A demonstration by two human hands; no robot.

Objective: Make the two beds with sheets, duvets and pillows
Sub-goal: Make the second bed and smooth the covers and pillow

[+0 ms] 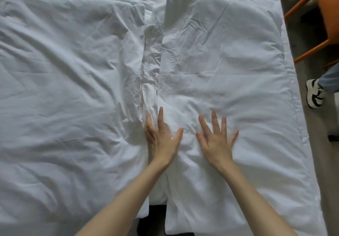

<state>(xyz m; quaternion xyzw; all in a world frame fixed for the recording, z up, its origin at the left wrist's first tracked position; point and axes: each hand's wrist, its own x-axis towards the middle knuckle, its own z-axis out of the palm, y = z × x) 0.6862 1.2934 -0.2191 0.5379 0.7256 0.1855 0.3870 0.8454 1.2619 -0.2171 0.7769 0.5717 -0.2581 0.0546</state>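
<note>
Two white duvets lie side by side, one on each bed. The left duvet [64, 89] is rumpled and fills the left half of the view. The right duvet [229, 61] is flatter and reaches the right bed's edge. Between them runs a creased strip of white sheet [151, 55]. My left hand [162, 134] lies flat with straight fingers on the inner edge of the right duvet, right at the gap. My right hand [216, 138] presses flat on the same duvet, fingers spread, a little to the right. No pillow is in view.
An orange chair [322, 15] stands on the grey floor to the right of the beds. Another person's shoe [314, 93] and jeans leg show beside the right bed's edge. A dark gap [156, 213] opens between the two beds near me.
</note>
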